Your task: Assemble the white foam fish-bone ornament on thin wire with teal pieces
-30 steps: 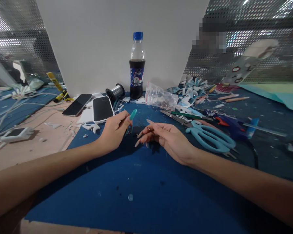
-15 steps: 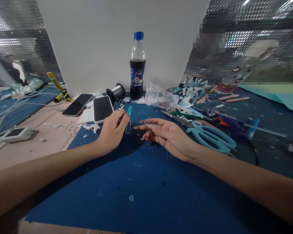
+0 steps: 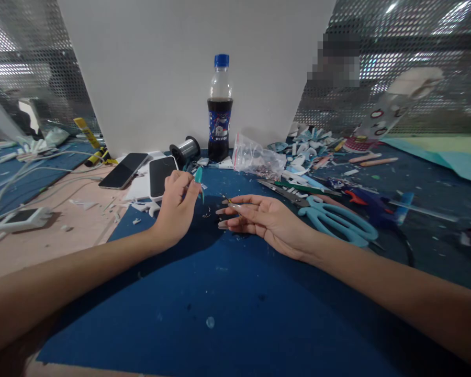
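Observation:
My left hand [image 3: 177,207] is closed in a pinch above the blue mat [image 3: 220,288]. A slim teal piece [image 3: 198,175] shows at its fingertips; whether it is a long nail or a held item I cannot tell. To its right, my right hand [image 3: 255,214] has long pale nails and pinches a small, thin, dark and gold-coloured piece [image 3: 230,200] between thumb and forefinger. The hands are apart. Tiny dark bits [image 3: 206,213] lie on the mat between them. Light-blue-handled scissors [image 3: 335,217] rest beside my right hand.
Behind stand a cola bottle [image 3: 220,118], a wire spool [image 3: 185,151] and a clear zip bag [image 3: 259,159]. Two phones [image 3: 123,171] lie at left near cables and a white device [image 3: 23,219]. Scraps [image 3: 310,144], a glue gun [image 3: 377,207] and a tilted clear bottle [image 3: 384,112] occupy the right.
My left hand has shifted slightly left, away from the right hand, and turned a little. The right fingers have drawn together, and the thin piece in them shows more clearly.

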Demonstrator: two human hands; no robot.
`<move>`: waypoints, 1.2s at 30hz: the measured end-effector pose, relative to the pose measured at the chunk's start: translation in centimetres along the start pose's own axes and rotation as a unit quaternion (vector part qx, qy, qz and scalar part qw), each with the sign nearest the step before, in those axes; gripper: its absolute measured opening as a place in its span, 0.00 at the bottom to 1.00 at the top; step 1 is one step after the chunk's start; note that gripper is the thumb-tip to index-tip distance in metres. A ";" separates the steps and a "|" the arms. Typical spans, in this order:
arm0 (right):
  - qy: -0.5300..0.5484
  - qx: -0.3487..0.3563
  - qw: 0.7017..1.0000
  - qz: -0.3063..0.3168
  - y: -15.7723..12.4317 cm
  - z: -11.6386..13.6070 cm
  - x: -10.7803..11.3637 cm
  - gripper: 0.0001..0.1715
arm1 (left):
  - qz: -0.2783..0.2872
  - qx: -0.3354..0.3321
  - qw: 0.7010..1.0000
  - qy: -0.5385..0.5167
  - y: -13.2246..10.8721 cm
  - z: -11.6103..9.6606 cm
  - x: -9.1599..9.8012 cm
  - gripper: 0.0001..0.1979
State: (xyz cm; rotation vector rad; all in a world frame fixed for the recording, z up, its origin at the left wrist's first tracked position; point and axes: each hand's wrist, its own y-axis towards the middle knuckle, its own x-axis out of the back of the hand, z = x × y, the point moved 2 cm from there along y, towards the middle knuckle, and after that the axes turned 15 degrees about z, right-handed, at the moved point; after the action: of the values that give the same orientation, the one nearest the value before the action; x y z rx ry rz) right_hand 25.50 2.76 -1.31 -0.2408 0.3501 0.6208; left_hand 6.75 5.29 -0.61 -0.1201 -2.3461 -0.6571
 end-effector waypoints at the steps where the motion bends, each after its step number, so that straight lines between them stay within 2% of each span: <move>1: 0.003 -0.002 1.000 -0.005 0.0 0.0 0.0 0.08 | -0.001 -0.006 1.000 -0.004 0.0 -0.1 0.0 0.15; 4: 0.013 -0.015 0.999 -0.025 0.2 0.0 0.1 0.06 | 0.011 -0.031 0.999 -0.034 0.0 -0.3 0.0 0.15; 7: 0.030 -0.020 0.998 -0.041 0.3 -0.1 0.2 0.05 | 0.051 -0.062 0.993 -0.087 -0.1 -0.6 -0.2 0.14; 11: 0.054 -0.007 0.998 -0.036 0.4 -0.2 0.5 0.06 | 0.104 -0.065 0.981 -0.149 -0.5 -0.9 -0.4 0.13; 13: 0.064 0.004 0.997 -0.032 0.3 -0.2 0.6 0.07 | 0.109 -0.060 0.982 -0.145 -0.7 -0.9 -0.4 0.12; 17: 0.060 0.021 0.997 -0.036 0.2 0.1 0.5 0.11 | 0.081 -0.018 0.991 -0.103 -0.5 -0.6 -0.3 0.12; 21: -0.029 0.031 0.997 -0.071 0.1 0.7 0.6 0.11 | 0.075 0.026 0.994 -0.069 -0.1 0.0 -0.5 0.12; 24: -0.140 0.057 0.985 -0.087 0.0 1.2 1.0 0.13 | 0.111 0.008 0.993 -0.028 0.1 -0.2 -0.7 0.12; 29: -0.298 0.091 0.947 -0.078 0.0 1.8 2.2 0.18 | 0.160 -0.062 0.984 0.036 0.3 -0.4 -1.2 0.14; 34: -0.396 0.082 0.910 -0.094 0.1 2.6 3.5 0.22 | 0.166 -0.059 0.983 0.054 0.5 0.1 -1.6 0.13; 36: -0.443 0.082 0.885 -0.118 0.0 3.1 3.8 0.21 | 0.170 -0.056 0.982 0.061 0.5 0.2 -1.6 0.14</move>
State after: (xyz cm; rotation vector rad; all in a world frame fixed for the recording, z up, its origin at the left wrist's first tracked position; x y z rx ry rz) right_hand 29.15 5.76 -0.01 0.1750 -0.5093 0.4001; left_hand 7.97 5.98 -1.62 -0.5052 -2.1026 -0.6049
